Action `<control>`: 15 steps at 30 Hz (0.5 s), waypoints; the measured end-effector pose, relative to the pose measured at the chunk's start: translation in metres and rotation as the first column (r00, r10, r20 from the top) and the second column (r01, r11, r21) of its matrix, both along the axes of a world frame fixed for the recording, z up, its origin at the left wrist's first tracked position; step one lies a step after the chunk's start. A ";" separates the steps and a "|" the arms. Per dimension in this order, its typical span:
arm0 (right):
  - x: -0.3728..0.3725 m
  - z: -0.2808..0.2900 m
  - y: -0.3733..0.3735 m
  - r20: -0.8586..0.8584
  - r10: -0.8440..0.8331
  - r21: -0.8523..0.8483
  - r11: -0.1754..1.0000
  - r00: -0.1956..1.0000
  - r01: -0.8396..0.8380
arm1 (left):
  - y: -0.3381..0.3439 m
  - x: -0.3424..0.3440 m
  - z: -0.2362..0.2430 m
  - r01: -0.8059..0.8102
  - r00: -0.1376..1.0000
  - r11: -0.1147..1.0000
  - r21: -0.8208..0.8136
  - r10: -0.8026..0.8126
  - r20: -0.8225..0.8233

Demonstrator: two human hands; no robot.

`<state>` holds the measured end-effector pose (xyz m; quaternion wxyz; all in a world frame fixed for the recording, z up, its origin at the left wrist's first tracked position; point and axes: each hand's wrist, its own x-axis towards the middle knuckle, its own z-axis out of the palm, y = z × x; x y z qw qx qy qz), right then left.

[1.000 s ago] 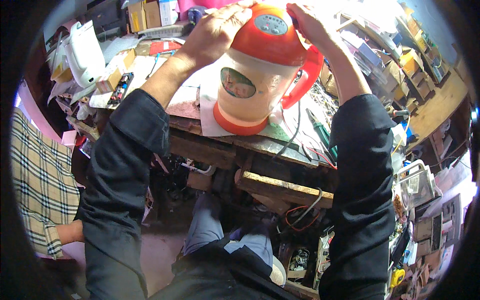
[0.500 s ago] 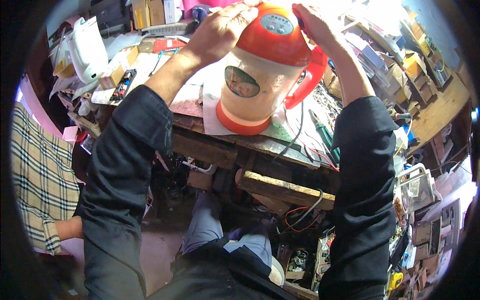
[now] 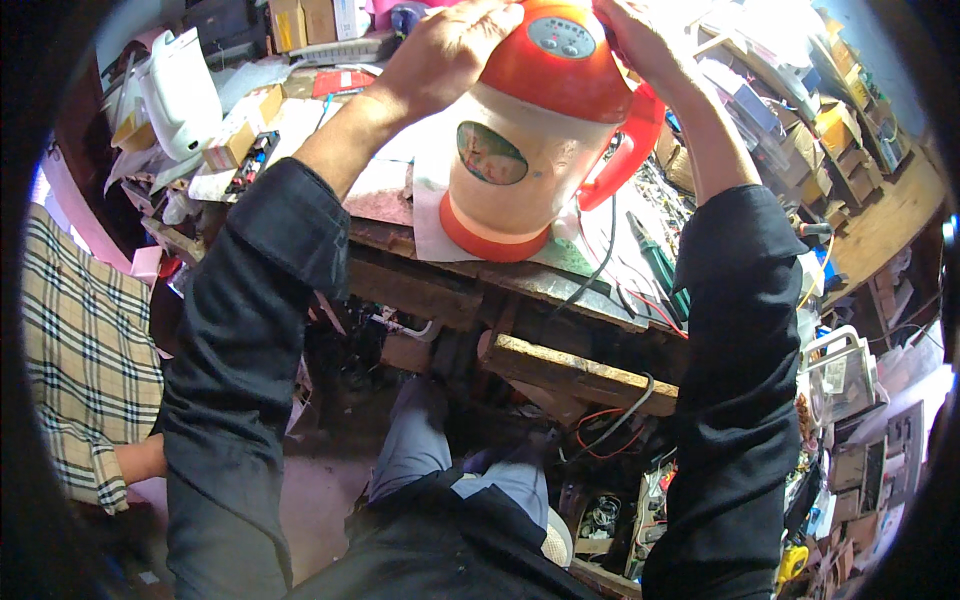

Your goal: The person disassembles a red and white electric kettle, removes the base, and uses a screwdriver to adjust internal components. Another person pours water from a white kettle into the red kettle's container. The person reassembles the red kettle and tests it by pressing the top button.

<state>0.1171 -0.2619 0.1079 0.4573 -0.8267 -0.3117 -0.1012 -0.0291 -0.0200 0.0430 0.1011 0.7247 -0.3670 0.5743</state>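
A soy milk maker (image 3: 530, 165) with a cream body, a red base and a red handle (image 3: 630, 150) stands on the workbench. Its orange-red domed lid (image 3: 550, 75) carries a grey control panel facing me. My left hand (image 3: 455, 52) grips the lid's left side near the top, fingers curled over it. On the opposite side my right hand (image 3: 645, 45) is closed round the lid's edge, above the handle. The upper picture edge and the lid hide some of the fingertips.
Green-handled pliers (image 3: 655, 260) and wires lie right of the appliance. At the left stand a white plastic housing (image 3: 183, 95) and a small cardboard box (image 3: 240, 140). A person in a plaid shirt (image 3: 90, 370) is at my left. Cluttered shelves (image 3: 850, 130) fill the right.
The whole view has shifted slightly, so the soy milk maker and bench sit a little further right and up. Both hands keep their places on the lid.
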 end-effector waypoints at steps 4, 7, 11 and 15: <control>0.008 -0.001 0.000 -0.006 0.010 0.002 1.000 1.000 -0.010 | 0.001 0.004 0.000 0.007 0.999 1.000 -0.010 -0.008 -0.033; 0.016 -0.007 0.004 0.008 0.050 0.107 0.993 0.999 -0.050 | 0.000 0.007 -0.001 0.149 0.961 0.974 -0.170 -0.183 -0.206; 0.021 -0.007 0.003 -0.044 0.026 0.003 1.000 0.999 -0.025 | 0.001 0.011 -0.003 0.180 0.945 0.965 -0.191 -0.224 -0.240; 0.019 -0.006 0.000 -0.107 -0.068 -0.036 0.997 0.992 0.064 | 0.002 0.019 -0.009 0.218 0.928 0.950 -0.222 -0.272 -0.253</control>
